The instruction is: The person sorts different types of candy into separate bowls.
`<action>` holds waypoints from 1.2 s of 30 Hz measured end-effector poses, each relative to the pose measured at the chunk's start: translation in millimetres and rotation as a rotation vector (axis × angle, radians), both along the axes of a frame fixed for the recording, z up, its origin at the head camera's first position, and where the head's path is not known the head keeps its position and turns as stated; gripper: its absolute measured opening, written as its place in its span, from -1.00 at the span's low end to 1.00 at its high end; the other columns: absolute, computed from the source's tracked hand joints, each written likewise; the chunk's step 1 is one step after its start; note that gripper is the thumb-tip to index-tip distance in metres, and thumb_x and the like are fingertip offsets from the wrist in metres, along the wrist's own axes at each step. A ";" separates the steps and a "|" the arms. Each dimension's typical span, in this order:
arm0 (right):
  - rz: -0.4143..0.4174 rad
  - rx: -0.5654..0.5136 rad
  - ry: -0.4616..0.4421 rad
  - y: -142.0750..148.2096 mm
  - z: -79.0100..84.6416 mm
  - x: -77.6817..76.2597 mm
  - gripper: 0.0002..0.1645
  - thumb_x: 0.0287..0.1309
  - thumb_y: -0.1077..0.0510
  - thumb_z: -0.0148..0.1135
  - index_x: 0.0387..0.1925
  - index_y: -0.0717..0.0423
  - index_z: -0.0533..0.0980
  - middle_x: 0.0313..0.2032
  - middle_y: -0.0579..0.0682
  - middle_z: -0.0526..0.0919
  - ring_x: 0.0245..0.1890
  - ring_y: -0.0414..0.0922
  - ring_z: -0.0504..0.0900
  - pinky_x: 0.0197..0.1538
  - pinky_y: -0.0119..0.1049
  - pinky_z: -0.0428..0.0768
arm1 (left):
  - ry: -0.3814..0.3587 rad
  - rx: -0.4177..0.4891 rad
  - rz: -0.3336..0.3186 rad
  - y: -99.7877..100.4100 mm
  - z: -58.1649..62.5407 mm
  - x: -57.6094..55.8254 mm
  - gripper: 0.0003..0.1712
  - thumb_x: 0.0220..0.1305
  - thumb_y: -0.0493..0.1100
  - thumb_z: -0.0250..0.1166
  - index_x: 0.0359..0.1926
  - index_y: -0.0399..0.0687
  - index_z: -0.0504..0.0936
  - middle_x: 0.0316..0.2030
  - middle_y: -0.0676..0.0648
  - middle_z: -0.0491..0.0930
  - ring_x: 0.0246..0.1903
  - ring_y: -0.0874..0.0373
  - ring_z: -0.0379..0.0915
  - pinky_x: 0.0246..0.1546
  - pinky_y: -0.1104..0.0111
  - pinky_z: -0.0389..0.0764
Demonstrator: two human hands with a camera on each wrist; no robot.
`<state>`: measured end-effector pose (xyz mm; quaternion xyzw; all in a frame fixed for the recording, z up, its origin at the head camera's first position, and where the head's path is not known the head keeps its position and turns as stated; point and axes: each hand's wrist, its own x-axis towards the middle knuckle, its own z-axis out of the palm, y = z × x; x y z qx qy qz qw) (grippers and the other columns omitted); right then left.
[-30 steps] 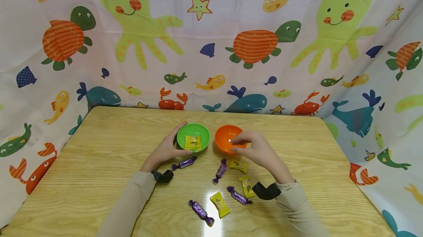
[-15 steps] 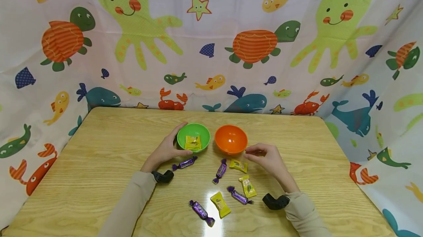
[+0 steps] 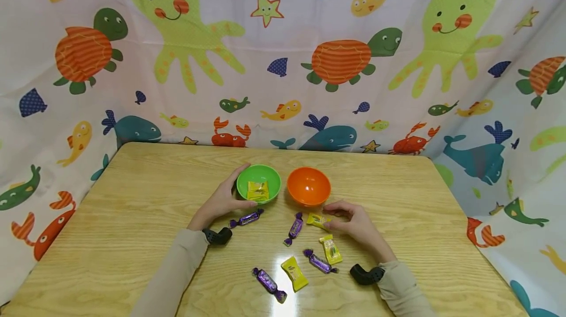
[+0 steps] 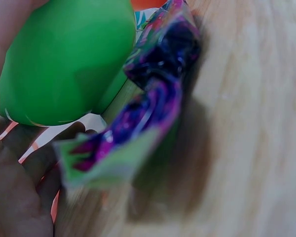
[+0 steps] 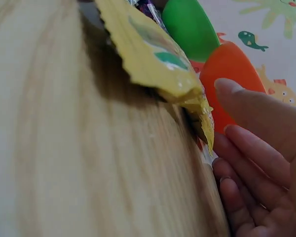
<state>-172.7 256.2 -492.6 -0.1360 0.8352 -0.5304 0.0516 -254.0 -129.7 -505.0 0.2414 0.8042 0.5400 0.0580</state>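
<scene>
My left hand (image 3: 226, 200) and right hand (image 3: 355, 222), both held forward.
My left curves wide, thumb spread from fingers; my right holds its thumb apart from gently bent fingers.

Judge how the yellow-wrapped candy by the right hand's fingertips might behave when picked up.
The yellow-wrapped candy would probably be light, being small beside the orange bowl. Its thin-looking wrapper end seems likely to flex if pinched. Lying flat on the wooden table, it looks more apt to slide than roll.
</scene>
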 end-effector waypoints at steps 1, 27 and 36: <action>-0.002 0.019 0.009 0.4 -1.3 0.8 -0.53 0.04 0.12 0.53 0.03 0.10 0.65 0.03 0.02 0.67 0.07 -0.01 0.60 0.11 -0.32 0.53 | -0.003 0.000 0.000 0.4 -0.1 -0.2 0.29 -0.02 0.04 0.60 0.58 0.08 -0.04 0.52 -0.07 0.04 0.48 -0.08 -0.08 0.42 -0.14 -0.05; 0.056 0.110 0.209 -3.9 -10.3 2.9 -0.66 0.02 0.12 0.55 -0.11 -0.11 0.71 -0.05 -0.20 0.65 0.08 -0.14 0.49 0.22 -0.25 0.38 | -0.007 0.005 -0.002 -0.3 -0.1 -0.2 0.27 -0.01 0.01 0.60 0.58 0.11 -0.02 0.51 -0.05 0.05 0.49 -0.06 -0.10 0.42 -0.13 -0.07; 0.041 0.117 0.222 -5.0 -8.8 2.4 -0.68 0.01 0.20 0.54 -0.14 -0.08 0.72 -0.09 -0.22 0.65 0.06 -0.15 0.51 0.22 -0.31 0.37 | -0.012 0.005 0.001 -0.7 0.4 -1.0 0.27 -0.01 0.00 0.60 0.58 0.10 -0.03 0.51 -0.04 0.05 0.49 -0.04 -0.09 0.43 -0.11 -0.07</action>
